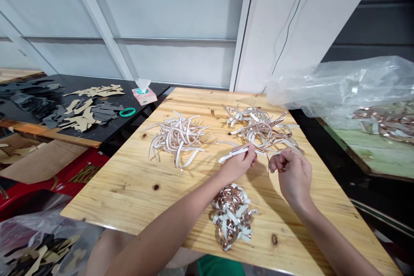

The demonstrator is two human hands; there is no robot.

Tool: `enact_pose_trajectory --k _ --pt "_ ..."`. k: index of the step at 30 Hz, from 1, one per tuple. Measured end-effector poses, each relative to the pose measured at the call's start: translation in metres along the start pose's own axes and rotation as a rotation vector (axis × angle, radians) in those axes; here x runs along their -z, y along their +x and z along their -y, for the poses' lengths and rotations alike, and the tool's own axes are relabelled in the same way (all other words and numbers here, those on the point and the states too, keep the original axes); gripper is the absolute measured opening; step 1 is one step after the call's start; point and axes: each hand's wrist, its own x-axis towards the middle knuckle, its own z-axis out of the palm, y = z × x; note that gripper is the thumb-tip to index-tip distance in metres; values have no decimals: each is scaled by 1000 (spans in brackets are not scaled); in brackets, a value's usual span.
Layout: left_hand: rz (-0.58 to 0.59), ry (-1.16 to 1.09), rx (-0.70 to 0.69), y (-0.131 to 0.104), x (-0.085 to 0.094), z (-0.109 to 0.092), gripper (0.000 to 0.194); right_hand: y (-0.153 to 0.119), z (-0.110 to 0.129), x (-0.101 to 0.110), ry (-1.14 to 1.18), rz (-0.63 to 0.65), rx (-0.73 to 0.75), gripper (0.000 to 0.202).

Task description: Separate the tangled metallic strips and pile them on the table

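My left hand (242, 164) is closed around a white and rose-gold strip (230, 155), whose end sticks out to the left. Close by on the right, my right hand (293, 174) has its fingers pinched together at a thin strip (274, 152) that runs toward the left hand. Whether both hands hold the same strip I cannot tell. Just beyond them lies a loose pile of rose-gold and white strips (258, 127). A second pile of pale strips (177, 136) sits to the left. Between my forearms is a heap of small curled rose-gold and white scraps (232, 213).
The wooden table (129, 194) carries the piles. At left, a black table (87, 82) holds grey and beige cut pieces (82, 114), green-handled scissors (127, 112) and a tissue pack (144, 95). Clear plastic (349, 79) covers more strips at right. A bag of scraps (42, 254) stands lower left.
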Motion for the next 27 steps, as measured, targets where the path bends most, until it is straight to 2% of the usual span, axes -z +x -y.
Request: enact_pose_trajectory --k 3,9,11,16,20,24,27 --pt "-40 9 2 -2 1 0 48 0 1 -1 46 29 -30 25" --pt "-82 -12 -101 -8 1 -10 44 -5 -9 -9 90 237 -171 41" --pt "-87 15 -144 -10 2 -14 43 -6 -12 -10 29 288 -146 44" --pt "-110 58 -183 -12 3 -14 42 -9 -14 -7 -353 335 -22 28" --pt "-156 16 -172 -11 1 -8 44 -10 -13 -7 -396 404 3 33" --pt "-88 -126 -130 -10 -1 -4 45 -8 -14 -4 -431 427 6 34" --pt "0 -109 -112 -10 0 -7 45 -7 -16 -1 -480 410 24 29"
